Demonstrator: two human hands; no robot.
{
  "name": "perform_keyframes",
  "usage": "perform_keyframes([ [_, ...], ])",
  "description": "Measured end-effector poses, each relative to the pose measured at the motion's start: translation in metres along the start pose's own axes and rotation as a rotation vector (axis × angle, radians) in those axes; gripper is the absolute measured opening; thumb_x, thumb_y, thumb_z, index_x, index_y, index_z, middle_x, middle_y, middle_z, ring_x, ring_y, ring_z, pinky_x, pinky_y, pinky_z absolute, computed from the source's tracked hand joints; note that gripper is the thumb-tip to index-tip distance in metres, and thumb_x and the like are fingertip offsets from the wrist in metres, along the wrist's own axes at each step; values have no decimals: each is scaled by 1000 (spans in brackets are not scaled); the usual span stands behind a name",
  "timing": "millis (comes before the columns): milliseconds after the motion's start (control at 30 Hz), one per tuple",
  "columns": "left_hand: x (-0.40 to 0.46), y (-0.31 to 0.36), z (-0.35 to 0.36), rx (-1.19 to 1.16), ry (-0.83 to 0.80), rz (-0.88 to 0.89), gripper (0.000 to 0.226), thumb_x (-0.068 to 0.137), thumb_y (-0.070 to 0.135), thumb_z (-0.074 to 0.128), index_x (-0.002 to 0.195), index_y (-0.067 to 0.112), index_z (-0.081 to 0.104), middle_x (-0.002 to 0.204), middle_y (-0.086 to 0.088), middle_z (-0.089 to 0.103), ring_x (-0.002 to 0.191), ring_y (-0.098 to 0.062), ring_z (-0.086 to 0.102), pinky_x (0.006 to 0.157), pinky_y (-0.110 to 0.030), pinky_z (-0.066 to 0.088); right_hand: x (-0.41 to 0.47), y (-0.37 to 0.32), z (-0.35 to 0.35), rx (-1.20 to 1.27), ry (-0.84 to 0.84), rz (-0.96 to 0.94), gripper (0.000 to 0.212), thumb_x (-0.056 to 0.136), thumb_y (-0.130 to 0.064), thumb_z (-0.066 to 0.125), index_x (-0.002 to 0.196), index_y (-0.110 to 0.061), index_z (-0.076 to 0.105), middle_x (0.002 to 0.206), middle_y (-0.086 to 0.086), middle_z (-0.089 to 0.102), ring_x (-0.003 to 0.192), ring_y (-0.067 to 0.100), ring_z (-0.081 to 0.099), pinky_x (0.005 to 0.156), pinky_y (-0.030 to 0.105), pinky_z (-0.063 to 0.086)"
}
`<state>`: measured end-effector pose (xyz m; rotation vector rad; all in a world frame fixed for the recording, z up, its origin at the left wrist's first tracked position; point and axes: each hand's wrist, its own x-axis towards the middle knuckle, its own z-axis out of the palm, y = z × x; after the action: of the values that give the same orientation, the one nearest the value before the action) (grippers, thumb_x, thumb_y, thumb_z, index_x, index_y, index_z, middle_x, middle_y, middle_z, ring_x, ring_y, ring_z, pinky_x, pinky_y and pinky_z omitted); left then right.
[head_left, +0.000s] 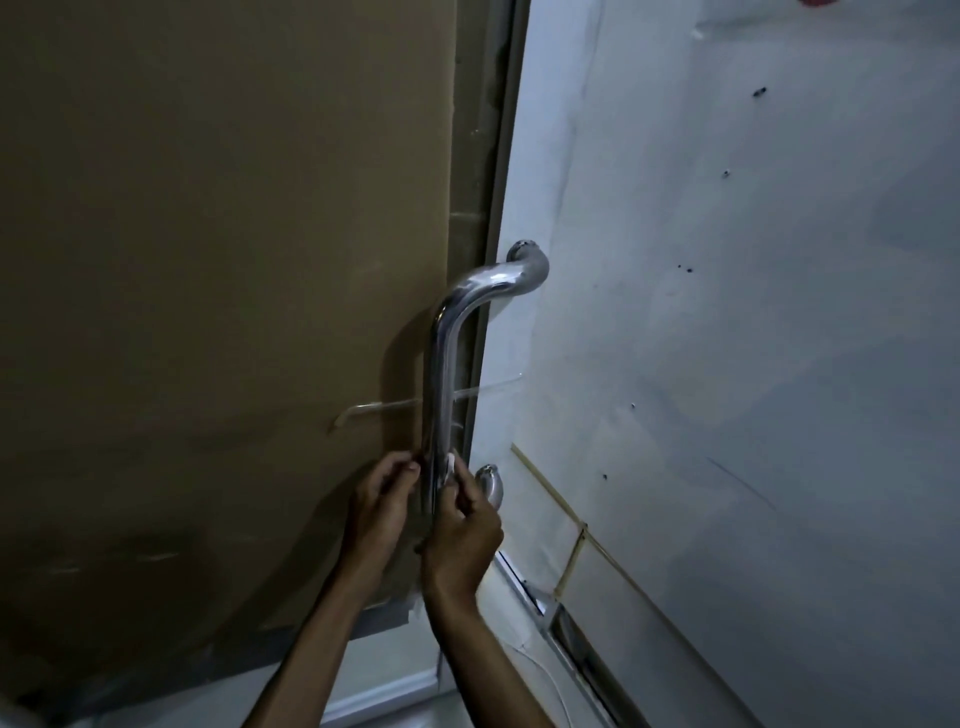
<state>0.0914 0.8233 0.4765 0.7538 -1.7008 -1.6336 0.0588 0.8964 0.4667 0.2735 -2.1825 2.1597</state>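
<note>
Left half of frame: brown cardboard sheet (208, 260) over the door leaf, matte, buckled low down.

Left hand (382, 499), lower centre: fingers curled in against the bar's left edge. Can't tell whether it pinches wrap or just steadies.

Steel pull handle (441, 374), centre frame: polished round tube, bent over at the top into its mount, lower end hidden behind the hands. A clear tape strip (395, 405) crosses behind it.

Right hand (462, 530), just right of the bar: thumb and forefinger nip a small white tab (451, 462) sitting on the tube (sticker or film end, too small to say).

Right half: door panel (727, 312) under a whitish protective sheet, smooth, with dark specks.

My read is they're stripping the handle's covering. To do it well:
- Brace the bar with the left.
- Pull the tab low and along the tube, slowly, so it lifts in one piece.
- Keep nails off the polish.
</note>
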Motion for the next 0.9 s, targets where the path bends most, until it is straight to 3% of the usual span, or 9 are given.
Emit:
perform_keyframes([
  [67, -4, -1, 1, -10, -14, 16, 15, 105, 21, 58, 105, 26, 72, 98, 15, 76, 92, 2, 69, 78, -17, 51, -5, 13, -5, -23, -11, -30, 37, 101, -10, 64, 129, -33, 72, 109, -16, 76, 90, -5, 71, 81, 13, 57],
  [167, -6, 0, 2, -64, -24, 9, 15, 104, 30, 61, 107, 23, 74, 101, 11, 77, 96, -2, 70, 82, -19, 53, -8, 46, -24, -243, -129, -147, 43, 101, -15, 66, 133, -44, 65, 84, -17, 74, 70, 0, 67, 62, 7, 47],
  [233, -5, -1, 2, -94, -28, 12, 17, 102, 32, 63, 108, 21, 75, 104, 4, 78, 99, -9, 71, 86, -26, 54, -4, 69, -45, -477, -216, -325, 48, 101, -20, 67, 136, -52, 60, 83, -15, 73, 62, -2, 61, 57, 7, 39],
  [367, -5, -4, 0, -85, -45, 12, 21, 101, 33, 63, 111, 20, 76, 105, 3, 78, 98, -4, 70, 81, -15, 49, 36, 73, -81, -737, -340, -636, 39, 99, -27, 61, 136, -35, 66, 73, -10, 70, 54, -6, 50, 53, 0, 28],
  [467, -5, -6, 0, -69, -35, -1, 25, 100, 39, 62, 112, 23, 76, 106, 7, 77, 97, 0, 69, 82, -16, 48, 61, 72, -84, -826, -349, -628, 49, 91, -17, 79, 131, -40, 64, 77, -9, 75, 58, 6, 67, 51, 19, 50],
  [567, -8, -6, 1, -62, -40, 1, 33, 95, 48, 61, 111, 24, 76, 105, 12, 77, 96, 3, 68, 83, -17, 48, 66, 71, -85, -821, -411, -696, 42, 90, -17, 81, 124, -38, 69, 87, -9, 78, 63, 7, 71, 54, 17, 51],
  [700, -8, -6, -1, -51, -61, -17, 31, 93, 51, 60, 107, 28, 76, 102, 18, 78, 96, 5, 69, 86, -21, 50, 82, 59, -83, -898, -362, -619, 46, 71, -14, 94, 109, -35, 79, 63, -11, 68, 46, 5, 60, 52, 2, 5],
  [833, -10, -9, -3, 10, -64, -27, 31, 92, 60, 58, 103, 37, 76, 100, 19, 76, 94, 2, 68, 85, -25, 50, 74, 61, -67, -956, -262, -381, 30, 103, -23, 63, 127, -41, 68, 73, -8, 67, 58, 6, 58, 50, 15, 26],
  [900, -11, -10, -3, 21, -57, -35, 26, 92, 61, 58, 98, 43, 76, 98, 19, 76, 97, -3, 68, 87, -27, 52, 67, 61, -56, -711, -175, -174, 26, 110, -29, 50, 121, -34, 73, 81, -9, 70, 63, 3, 59, 54, 14, 36],
])
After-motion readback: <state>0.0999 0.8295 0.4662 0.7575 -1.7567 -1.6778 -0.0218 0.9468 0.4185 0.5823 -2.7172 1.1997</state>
